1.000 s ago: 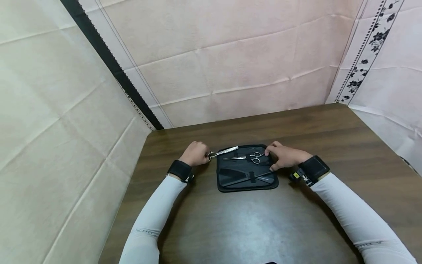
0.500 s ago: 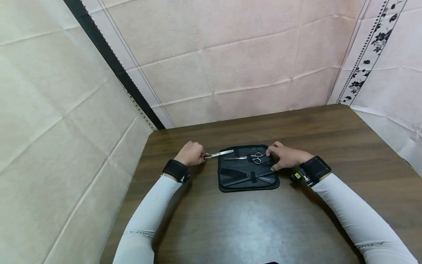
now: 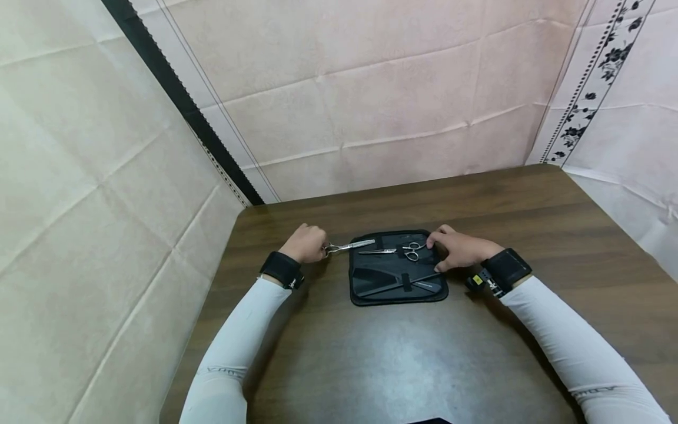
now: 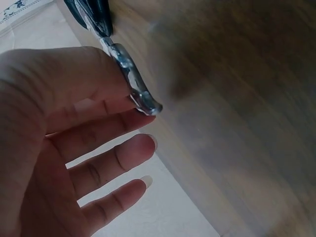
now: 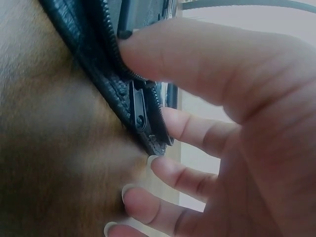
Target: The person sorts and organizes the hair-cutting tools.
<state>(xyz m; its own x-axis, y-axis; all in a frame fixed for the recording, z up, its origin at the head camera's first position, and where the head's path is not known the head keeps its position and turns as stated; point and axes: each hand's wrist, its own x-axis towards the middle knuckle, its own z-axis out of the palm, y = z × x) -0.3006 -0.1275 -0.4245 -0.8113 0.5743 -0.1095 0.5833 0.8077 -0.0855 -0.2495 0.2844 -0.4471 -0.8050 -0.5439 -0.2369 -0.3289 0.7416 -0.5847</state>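
Observation:
A black zip case (image 3: 397, 297) lies open on the brown table, with silver hairdressing scissors (image 3: 378, 252) strapped inside it. My left hand (image 3: 307, 243) pinches a second pair of silver scissors (image 3: 349, 245) by the handles between thumb and index finger. Their blades reach right over the upper left part of the case. In the left wrist view the handle end (image 4: 133, 81) shows by the fingertips, the other fingers loosely bent. My right hand (image 3: 459, 248) holds the right edge of the case. The right wrist view shows the thumb at the zip (image 5: 111, 39), near its puller (image 5: 139, 108).
A dark comb-like tool (image 3: 373, 280) sits under a strap in the lower part of the case. The wooden table (image 3: 328, 353) reaches back to cream cloth walls (image 3: 402, 118). A small black object (image 3: 431, 421) shows at the bottom edge.
My left hand has drawn its scissors a little to the left, so less of the blades overlaps the case. The right hand stays at the case's edge.

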